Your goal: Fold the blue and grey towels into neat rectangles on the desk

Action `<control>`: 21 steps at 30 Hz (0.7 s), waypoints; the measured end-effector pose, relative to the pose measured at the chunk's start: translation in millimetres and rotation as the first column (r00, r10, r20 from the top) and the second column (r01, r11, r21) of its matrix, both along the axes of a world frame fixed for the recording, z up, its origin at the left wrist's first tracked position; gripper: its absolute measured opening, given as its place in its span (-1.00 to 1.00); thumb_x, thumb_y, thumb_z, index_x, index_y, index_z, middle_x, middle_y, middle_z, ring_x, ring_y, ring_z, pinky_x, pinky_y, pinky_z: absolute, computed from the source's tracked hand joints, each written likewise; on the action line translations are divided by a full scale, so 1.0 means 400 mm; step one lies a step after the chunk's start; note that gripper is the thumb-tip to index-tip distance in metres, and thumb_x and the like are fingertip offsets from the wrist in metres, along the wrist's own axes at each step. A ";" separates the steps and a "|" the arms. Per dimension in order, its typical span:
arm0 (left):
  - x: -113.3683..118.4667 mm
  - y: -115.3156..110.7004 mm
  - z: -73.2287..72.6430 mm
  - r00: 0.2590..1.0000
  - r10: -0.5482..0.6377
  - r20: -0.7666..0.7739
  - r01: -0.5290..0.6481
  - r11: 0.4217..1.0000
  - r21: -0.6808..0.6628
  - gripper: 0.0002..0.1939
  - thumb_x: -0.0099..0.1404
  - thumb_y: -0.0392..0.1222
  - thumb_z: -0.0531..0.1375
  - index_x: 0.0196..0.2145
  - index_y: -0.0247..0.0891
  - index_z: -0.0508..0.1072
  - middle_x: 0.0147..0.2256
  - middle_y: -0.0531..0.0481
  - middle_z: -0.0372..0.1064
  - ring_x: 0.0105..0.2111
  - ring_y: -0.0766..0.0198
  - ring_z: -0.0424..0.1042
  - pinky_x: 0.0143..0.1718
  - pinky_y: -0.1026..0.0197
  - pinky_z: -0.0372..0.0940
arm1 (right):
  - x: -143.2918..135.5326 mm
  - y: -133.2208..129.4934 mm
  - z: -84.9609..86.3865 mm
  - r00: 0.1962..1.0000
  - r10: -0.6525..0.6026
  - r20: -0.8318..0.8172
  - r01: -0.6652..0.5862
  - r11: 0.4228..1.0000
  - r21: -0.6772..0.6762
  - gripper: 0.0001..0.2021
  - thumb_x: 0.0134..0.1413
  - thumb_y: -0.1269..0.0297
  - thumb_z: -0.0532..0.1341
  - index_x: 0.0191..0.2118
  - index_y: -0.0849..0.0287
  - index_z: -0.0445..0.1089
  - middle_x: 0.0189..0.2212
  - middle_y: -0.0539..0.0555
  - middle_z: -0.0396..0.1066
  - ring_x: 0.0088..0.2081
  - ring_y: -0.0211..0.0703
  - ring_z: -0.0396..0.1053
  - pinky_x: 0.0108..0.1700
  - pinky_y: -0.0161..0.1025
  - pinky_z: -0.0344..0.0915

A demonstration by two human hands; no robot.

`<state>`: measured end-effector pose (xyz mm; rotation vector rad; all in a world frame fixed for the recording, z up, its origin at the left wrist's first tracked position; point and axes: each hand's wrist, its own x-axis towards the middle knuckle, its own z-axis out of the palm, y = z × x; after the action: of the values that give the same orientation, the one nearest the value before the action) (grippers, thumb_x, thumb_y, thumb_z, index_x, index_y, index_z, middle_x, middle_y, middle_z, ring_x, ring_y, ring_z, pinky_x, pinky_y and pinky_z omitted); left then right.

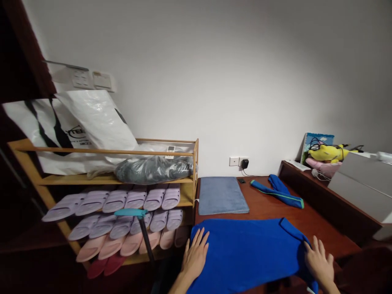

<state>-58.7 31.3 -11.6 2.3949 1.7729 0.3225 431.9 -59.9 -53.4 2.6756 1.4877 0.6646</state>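
Note:
A bright blue garment [245, 249] lies spread over the front of the brown wooden table [329, 228]. Its near edge hangs toward me, and a sleeve-like fold runs along its right side. My left hand [196, 253] rests flat on the garment's left edge with the fingers stretched out. On the right edge, beside the fold, my right hand [318, 259] touches the cloth with its fingers apart. Behind the garment lie a grey-blue square cushion [223, 196] and a folded blue cloth piece with green trim [278, 194].
Left of the table stands a wooden shoe rack [196, 163] with several lilac and pink slippers, white bags [98, 118] and a plastic-wrapped dark bundle [153, 169]. A teal-topped pole [131, 212] leans before it. White boxes [364, 183] and a yellow plush [327, 153] occupy the right ledge.

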 end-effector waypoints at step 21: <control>-0.019 0.011 -0.073 1.000 -0.003 -0.029 0.014 0.922 0.388 -0.51 0.24 -0.48 -0.08 -0.03 -0.12 0.42 -0.04 -0.08 0.41 0.01 0.15 0.31 0.12 -0.09 -0.02 | -0.335 0.038 0.020 0.615 0.598 -0.514 -0.647 0.755 0.105 -0.49 0.21 -0.04 -0.14 0.26 -0.22 -0.09 0.29 -0.07 -0.12 0.28 -0.09 -0.12 0.23 0.09 -0.05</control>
<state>-66.4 35.8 -40.8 2.6760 1.8554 0.7044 297.9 -44.7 -45.5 2.3075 2.5695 -0.2066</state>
